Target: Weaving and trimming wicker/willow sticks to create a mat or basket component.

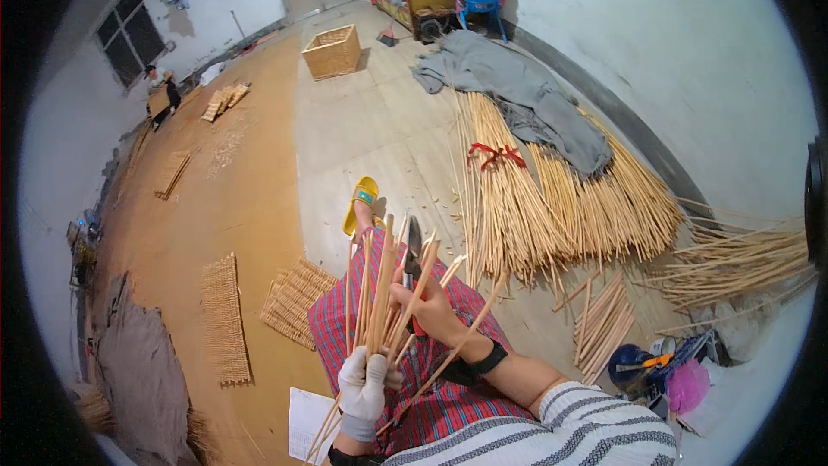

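Observation:
My left hand (362, 387), in a white glove, is closed round a loose bunch of peeled willow rods (380, 298) that fan upward over my lap. Just right of the bunch, my bare right hand (438, 312) grips a pair of pruning shears (414, 237). Their dark blades point away from me among the rod tops, and a bit of red handle shows below my fingers. Whether the blades touch a rod I cannot tell. One longer rod (466, 335) slants across my right forearm. A red checked cloth (466, 410) covers my lap.
Long rods (509, 207), partly under a grey cloth (517, 78), lie right; short cut rods (604, 328) lie nearer. Woven panels (226, 319) are on the left floor. Beyond stand a wicker basket (333, 52) and a blue stool (481, 4). Another person (160, 95) is far left.

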`<state>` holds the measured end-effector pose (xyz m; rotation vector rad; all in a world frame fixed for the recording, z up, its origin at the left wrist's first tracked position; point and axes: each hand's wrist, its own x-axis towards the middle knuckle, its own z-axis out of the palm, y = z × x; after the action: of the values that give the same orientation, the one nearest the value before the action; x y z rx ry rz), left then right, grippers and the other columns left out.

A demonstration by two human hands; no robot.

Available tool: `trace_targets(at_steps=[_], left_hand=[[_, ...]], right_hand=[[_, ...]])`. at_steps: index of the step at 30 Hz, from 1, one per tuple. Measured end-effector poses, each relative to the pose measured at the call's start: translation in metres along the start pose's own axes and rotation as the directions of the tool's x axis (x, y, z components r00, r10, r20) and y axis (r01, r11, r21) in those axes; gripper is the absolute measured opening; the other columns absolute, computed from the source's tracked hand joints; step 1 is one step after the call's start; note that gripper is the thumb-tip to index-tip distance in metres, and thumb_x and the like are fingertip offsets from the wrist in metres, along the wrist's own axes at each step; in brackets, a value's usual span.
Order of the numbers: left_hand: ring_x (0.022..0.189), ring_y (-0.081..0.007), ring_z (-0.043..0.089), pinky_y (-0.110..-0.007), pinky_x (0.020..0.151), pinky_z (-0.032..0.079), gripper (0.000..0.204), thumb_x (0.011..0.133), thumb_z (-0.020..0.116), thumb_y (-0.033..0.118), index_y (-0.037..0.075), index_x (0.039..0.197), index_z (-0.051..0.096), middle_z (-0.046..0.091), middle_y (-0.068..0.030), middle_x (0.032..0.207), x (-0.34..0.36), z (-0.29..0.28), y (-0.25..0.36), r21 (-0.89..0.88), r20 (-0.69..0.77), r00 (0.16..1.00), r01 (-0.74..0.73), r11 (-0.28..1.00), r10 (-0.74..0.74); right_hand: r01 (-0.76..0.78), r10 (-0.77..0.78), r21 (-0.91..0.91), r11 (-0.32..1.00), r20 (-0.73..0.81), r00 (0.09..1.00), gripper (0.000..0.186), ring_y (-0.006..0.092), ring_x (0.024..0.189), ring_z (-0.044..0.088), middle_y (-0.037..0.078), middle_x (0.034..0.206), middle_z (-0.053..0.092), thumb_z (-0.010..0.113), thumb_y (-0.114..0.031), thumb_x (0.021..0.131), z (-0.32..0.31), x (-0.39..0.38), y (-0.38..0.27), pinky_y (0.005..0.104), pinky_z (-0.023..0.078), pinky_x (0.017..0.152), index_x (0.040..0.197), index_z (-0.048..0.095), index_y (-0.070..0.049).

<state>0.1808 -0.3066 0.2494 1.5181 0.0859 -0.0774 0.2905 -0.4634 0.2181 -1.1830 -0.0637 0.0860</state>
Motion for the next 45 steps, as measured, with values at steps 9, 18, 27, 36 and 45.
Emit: trace_targets(at_steps=[9,18,27,36,45], left_hand=[[0.047,-0.0058,0.049,-0.022,0.041,0.039,0.028,0.106,0.054,0.029,0.002,0.099,0.059,0.059,-0.0015,0.07,0.006,-0.006,0.006,-0.02,-0.065,0.998,-0.027,0.999,0.026],[0.047,-0.0059,0.047,-0.022,0.042,0.038,0.03,0.106,0.054,0.028,0.001,0.095,0.06,0.057,-0.0015,0.068,0.009,-0.008,0.01,-0.021,-0.042,0.999,0.004,1.0,-0.005],[0.045,-0.0067,0.047,-0.022,0.041,0.038,0.039,0.106,0.052,0.035,-0.001,0.1,0.064,0.06,-0.0016,0.069,0.01,-0.011,0.01,-0.064,-0.008,0.999,0.031,0.997,-0.032],[0.045,-0.0076,0.049,-0.022,0.042,0.04,0.045,0.107,0.049,0.039,-0.003,0.102,0.064,0.063,-0.0051,0.071,0.007,-0.011,0.011,-0.089,0.078,0.994,0.087,0.992,-0.081],[0.045,-0.0066,0.048,-0.022,0.041,0.039,0.043,0.107,0.048,0.037,-0.002,0.101,0.065,0.06,-0.0035,0.068,0.01,-0.006,0.008,-0.023,0.042,0.998,0.049,0.999,-0.048]], right_hand=[[-0.038,0.051,0.086,0.996,-0.145,0.988,0.039,0.0118,0.099,0.058,0.007,0.106,0.061,0.065,-0.009,0.096,0.01,-0.005,0.006,0.0294,0.05,0.085,0.13,0.049,0.0],[0.237,-0.212,-0.147,0.96,0.163,0.963,0.067,0.0219,0.124,0.053,0.017,0.132,0.056,0.061,-0.002,0.091,0.004,-0.008,-0.009,0.0351,0.041,0.107,0.152,0.033,0.001],[0.187,-0.207,-0.418,0.889,-0.003,0.978,0.02,0.026,0.073,0.064,0.013,0.079,0.059,0.064,-0.019,0.095,0.009,0.002,-0.001,0.0348,0.051,0.07,0.106,0.057,-0.003],[0.409,-0.403,-0.296,0.863,0.083,0.911,0.043,0.0251,0.09,0.063,0.012,0.098,0.059,0.065,-0.022,0.094,0.011,0.019,-0.017,0.0361,0.051,0.077,0.13,0.049,-0.002],[0.186,-0.266,-0.602,0.777,-0.045,0.963,0.032,0.016,0.079,0.057,0.013,0.087,0.056,0.068,-0.024,0.093,0.005,0.017,-0.025,0.0337,0.049,0.072,0.112,0.056,-0.001]])
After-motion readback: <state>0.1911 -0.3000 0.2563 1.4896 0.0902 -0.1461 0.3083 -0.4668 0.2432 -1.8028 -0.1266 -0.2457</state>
